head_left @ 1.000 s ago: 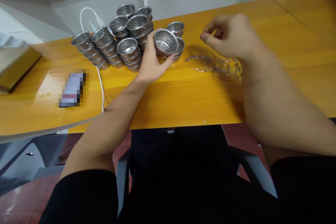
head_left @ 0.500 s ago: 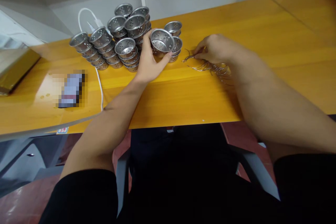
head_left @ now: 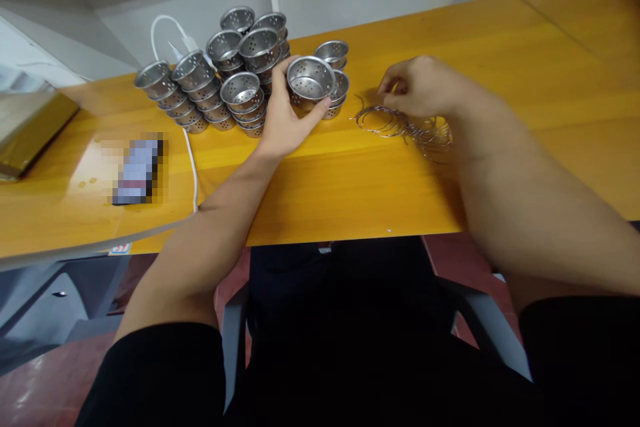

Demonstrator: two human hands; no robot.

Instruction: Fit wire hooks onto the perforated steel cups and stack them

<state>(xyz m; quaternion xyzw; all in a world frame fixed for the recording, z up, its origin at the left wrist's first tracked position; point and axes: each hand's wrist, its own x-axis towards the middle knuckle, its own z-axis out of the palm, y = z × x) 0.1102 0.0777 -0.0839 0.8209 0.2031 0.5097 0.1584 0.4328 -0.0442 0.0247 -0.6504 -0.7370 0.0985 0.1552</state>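
Note:
My left hand (head_left: 287, 117) grips a perforated metal cup (head_left: 311, 80) by its sides, its open mouth tilted toward me. The cup is held in front of a short stack of similar cups (head_left: 340, 95). Over a tangle of thin curved metal wires (head_left: 385, 121) on the table, my right hand (head_left: 423, 88) is curled, thumb and forefinger bent toward each other. Whether a wire is between those fingertips is too fine to make out. Several more stacks of perforated cups (head_left: 241, 90) stand to the left of my left hand.
A phone with a blurred screen (head_left: 137, 170) lies on the yellow table (head_left: 340, 200), left of a white cable (head_left: 192, 170). At the far left is a yellow-sided box (head_left: 43, 137). Behind the stacks rises a pale partition (head_left: 350, 0).
My right hand has moved slightly up and right, away from the left end of the wires. The wire loops have shifted and show more. My left hand still holds the cup in place.

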